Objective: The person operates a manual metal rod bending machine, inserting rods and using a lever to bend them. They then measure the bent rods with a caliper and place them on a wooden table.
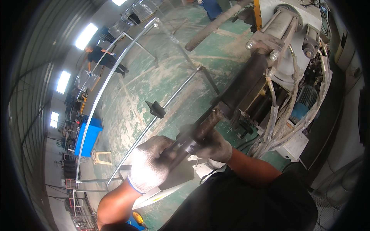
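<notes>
My left hand, in a whitish knit glove lit brightly by sun, is closed round the near end of a dark metal bar. My right hand, gloved too, wraps the same dark piece from the right, close to a threaded rod end. Its fingers are partly hidden behind the metal. The threaded rod is in line with a thick black cylinder that reaches up to the machine. Whether the bar is joined to the thread I cannot tell.
Hoses and a blue motor hang at the machine's right side. A metal tube frame with a dark bracket stands to the left. A blue bin, a wooden stool and another person are farther off.
</notes>
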`<state>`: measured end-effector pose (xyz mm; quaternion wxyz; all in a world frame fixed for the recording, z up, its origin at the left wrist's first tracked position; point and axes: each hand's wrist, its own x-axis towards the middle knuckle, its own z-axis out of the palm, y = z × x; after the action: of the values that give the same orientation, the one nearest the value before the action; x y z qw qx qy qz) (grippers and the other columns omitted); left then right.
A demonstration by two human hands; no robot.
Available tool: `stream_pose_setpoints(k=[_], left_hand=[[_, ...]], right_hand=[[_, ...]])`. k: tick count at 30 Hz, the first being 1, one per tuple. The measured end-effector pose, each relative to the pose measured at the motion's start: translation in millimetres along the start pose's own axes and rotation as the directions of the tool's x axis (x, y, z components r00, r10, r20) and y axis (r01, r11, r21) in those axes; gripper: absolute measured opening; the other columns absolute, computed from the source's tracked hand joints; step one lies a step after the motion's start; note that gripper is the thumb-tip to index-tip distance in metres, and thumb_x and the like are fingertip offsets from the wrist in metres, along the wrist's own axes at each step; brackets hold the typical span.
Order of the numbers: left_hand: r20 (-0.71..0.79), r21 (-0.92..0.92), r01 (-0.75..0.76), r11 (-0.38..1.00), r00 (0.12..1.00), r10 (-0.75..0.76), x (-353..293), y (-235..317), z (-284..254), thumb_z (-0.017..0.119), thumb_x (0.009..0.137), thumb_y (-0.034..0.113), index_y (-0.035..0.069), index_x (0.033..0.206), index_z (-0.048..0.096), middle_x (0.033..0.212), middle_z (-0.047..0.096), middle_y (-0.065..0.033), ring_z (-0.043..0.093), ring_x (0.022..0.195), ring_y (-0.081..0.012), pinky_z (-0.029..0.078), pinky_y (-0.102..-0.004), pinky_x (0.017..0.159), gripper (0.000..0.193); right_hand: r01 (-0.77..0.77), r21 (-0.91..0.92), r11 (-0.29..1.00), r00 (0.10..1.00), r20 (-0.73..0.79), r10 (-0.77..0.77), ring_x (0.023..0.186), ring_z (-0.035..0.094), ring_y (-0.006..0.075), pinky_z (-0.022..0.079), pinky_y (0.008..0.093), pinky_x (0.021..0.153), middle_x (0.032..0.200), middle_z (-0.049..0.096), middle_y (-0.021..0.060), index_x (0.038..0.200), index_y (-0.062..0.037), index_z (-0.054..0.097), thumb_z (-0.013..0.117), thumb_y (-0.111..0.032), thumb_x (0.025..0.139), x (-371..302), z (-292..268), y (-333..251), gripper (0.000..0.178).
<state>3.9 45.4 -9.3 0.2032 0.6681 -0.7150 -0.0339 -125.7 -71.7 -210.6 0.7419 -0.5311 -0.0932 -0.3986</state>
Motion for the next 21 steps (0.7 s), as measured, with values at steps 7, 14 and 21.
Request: stream_pose_setpoints(k=[7,14,21], left_hand=[[-0.13,-0.039,0.249,0.968,0.959,-0.252,-25,17,-27,0.083,0.077,-0.002,-0.003,0.099,0.07,0.09,0.072,-0.0152,0.072,0.078,-0.0244,0.058,-0.0349,0.072,0.025],[-0.178,-0.458,0.365,0.811,0.856,-0.486,-171,14,-33,0.089,0.075,-0.001,-0.001,0.098,0.074,0.096,0.076,-0.0149,0.075,0.088,-0.0295,0.06,-0.0388,0.079,0.027],[0.401,-0.627,0.77,0.118,0.449,-0.798,-398,25,125,0.078,0.1,0.021,-0.001,0.118,0.076,0.108,0.078,-0.0074,0.071,0.099,-0.0149,0.058,-0.031,0.089,0.028]], right_hand=[[-0.19,0.273,0.943,0.945,-0.209,0.25,0.094,0.067,0.012,0.057,0.0322,0.083,0.114,0.073,0.0069,0.146,0.0001,0.058,0.074,-0.008,0.094,-8,11,-10,0.055],[-0.566,0.188,0.803,0.632,-0.526,0.569,0.07,0.063,0.0141,0.047,0.0273,0.059,0.088,0.068,0.0049,0.113,-0.0035,0.068,0.055,-0.034,0.113,-107,4,39,0.034],[-0.616,0.066,0.785,0.688,-0.44,0.577,0.076,0.065,0.0189,0.056,0.0366,0.07,0.087,0.066,0.0043,0.105,-0.0081,0.064,0.054,-0.037,0.115,-158,152,111,0.032]])
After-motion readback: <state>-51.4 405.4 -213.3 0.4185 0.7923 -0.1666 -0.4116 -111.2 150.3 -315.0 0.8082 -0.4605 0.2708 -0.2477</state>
